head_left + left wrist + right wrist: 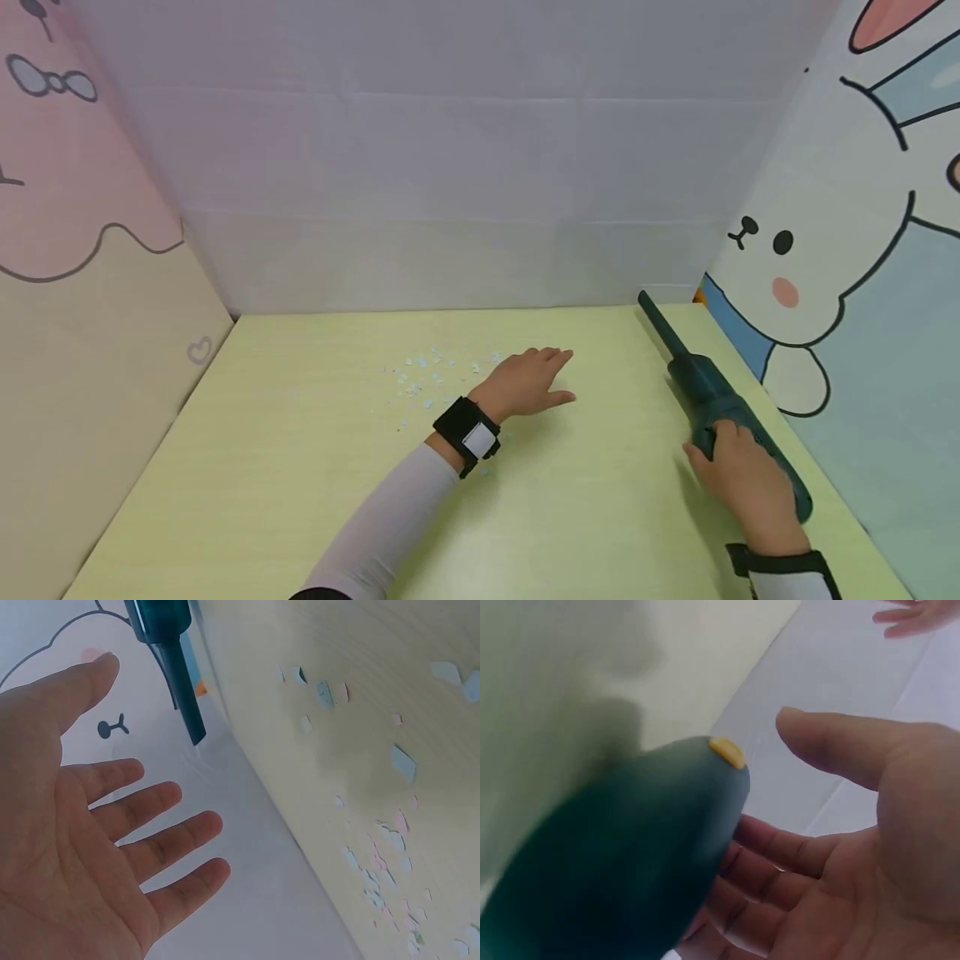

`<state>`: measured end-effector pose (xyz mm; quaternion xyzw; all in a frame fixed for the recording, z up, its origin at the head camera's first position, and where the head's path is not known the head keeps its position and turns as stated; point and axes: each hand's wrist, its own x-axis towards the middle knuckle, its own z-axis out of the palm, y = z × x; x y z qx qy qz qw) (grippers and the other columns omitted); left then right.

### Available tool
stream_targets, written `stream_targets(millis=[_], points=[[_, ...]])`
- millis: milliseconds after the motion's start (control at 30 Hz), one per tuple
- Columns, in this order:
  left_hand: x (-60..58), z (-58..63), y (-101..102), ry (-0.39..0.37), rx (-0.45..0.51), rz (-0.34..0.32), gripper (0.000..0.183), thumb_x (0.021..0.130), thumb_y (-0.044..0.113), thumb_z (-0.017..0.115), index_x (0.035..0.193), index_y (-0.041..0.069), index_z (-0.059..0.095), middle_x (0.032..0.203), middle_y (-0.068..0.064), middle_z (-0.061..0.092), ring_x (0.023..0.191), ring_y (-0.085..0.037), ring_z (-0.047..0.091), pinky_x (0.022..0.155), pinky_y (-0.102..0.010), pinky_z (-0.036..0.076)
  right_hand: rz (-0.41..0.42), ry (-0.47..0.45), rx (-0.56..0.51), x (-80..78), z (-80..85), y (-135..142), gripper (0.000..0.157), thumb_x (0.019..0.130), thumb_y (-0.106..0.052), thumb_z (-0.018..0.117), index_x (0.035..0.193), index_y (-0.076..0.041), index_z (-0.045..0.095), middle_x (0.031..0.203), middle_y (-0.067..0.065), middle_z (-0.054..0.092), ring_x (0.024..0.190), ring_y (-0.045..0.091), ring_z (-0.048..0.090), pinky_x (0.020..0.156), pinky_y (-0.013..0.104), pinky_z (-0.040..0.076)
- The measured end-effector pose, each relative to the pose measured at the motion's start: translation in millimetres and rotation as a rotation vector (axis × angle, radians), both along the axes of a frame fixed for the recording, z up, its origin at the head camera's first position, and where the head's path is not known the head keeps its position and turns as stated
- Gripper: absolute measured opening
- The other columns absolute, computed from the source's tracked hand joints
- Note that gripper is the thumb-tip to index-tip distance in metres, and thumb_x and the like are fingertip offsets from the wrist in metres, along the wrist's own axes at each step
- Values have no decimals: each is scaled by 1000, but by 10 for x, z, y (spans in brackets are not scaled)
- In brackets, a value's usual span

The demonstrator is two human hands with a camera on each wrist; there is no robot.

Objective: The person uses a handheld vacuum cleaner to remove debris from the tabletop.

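Observation:
In the head view my right hand (750, 483) holds a dark green handheld vacuum cleaner (712, 392) by its rear body at the table's right side. Its narrow nozzle points toward the back wall. The right wrist view shows the fingers (772, 885) curled along the side of the green body (630, 847), near a yellow button, with the thumb spread away. My left hand (525, 383) hovers over the table, palm down, fingers extended, holding nothing. Small bits of blue, white and pink paper (403, 763) lie scattered on the table beside and beneath it.
The pale yellow table (300, 467) meets a white back wall (450, 167). A pink and cream panel (90, 350) stands on the left, and a panel with a cartoon rabbit (840, 217) borders the right edge, close to the vacuum.

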<state>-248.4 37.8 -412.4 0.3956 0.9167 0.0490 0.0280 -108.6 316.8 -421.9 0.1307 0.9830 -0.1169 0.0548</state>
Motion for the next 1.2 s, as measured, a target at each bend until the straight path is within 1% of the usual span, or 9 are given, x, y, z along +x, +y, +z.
stream_targets(millis=[167,367,500,633,833,900,1000,1100,1200], points=[[9,0,87,-7,-15,-8,72,91,58,41,147,18,24,147,-4,36,129,-21,38,99,-36,39,-17,-102,0,37,-63,-7,77,87,-53,53,117,17,40,111,39,49,90,52,52,71,60,45],[17,-54,177,6,-38,-22,73,90,60,41,147,18,24,147,-2,36,128,-19,39,98,-32,40,0,-169,26,45,-154,16,60,88,-36,58,113,17,44,101,35,56,87,49,55,71,59,46],[26,-76,228,22,-55,-21,71,91,58,41,147,19,25,146,-1,36,128,-18,39,97,-31,40,7,-133,33,57,-166,41,49,89,-26,55,111,17,43,92,33,57,79,44,56,67,57,46],[48,-80,291,50,-73,-22,69,91,56,42,146,18,26,145,-1,37,127,-17,40,97,-30,40,-6,-87,12,67,-163,109,53,89,-26,49,114,18,37,86,32,56,67,36,54,60,54,47],[100,-103,437,77,-84,-38,68,91,56,41,146,18,26,145,0,37,126,-18,40,96,-30,41,37,-4,-1,64,-199,286,66,92,-38,46,123,18,32,108,43,49,86,52,53,71,60,45],[114,-123,476,83,-94,-39,68,91,57,41,146,19,25,145,1,36,126,-17,40,97,-30,40,67,47,-1,71,-196,326,63,93,-37,46,123,18,34,111,44,48,93,55,50,74,62,44],[139,-162,515,99,-115,-32,69,91,57,41,147,21,24,146,2,35,128,-17,37,99,-30,38,143,129,21,106,-148,361,55,92,-31,50,118,16,40,103,41,53,86,52,54,70,61,46],[177,-196,556,133,-120,-32,71,91,57,42,148,22,20,148,2,31,132,-19,32,103,-34,34,254,185,87,166,-59,345,44,88,-27,57,110,10,49,85,29,60,66,39,58,58,53,48],[221,-201,601,178,-100,-46,74,90,56,44,149,20,16,151,-1,25,136,-22,25,106,-37,30,358,202,159,243,101,288,38,84,-28,63,105,2,54,75,11,60,53,20,52,49,44,46]])
